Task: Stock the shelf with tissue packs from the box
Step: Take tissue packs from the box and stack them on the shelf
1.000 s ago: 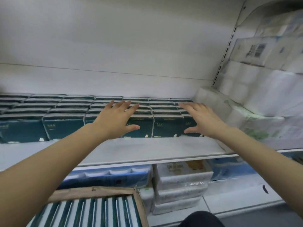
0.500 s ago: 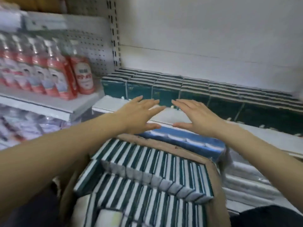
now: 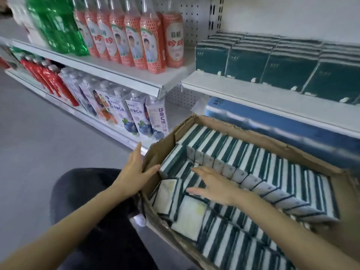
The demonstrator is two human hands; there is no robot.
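Looking down from my head, I see a cardboard box [image 3: 253,134] full of green and white tissue packs [image 3: 243,158] standing on edge in rows. My left hand [image 3: 134,172] is at the box's left wall. Its fingers are straight and close together, and the thumb reaches over the edge toward a pack. My right hand [image 3: 212,186] is inside the box, flat and palm down, fingers straight and a little apart, over the packs near the left end. I cannot tell if it touches them. Neither hand holds a pack. Above the box is a white shelf [image 3: 243,94] with a row of dark green packs [image 3: 282,65] at the back. To the left stand orange bottles [image 3: 152,41] and green bottles [image 3: 56,26]
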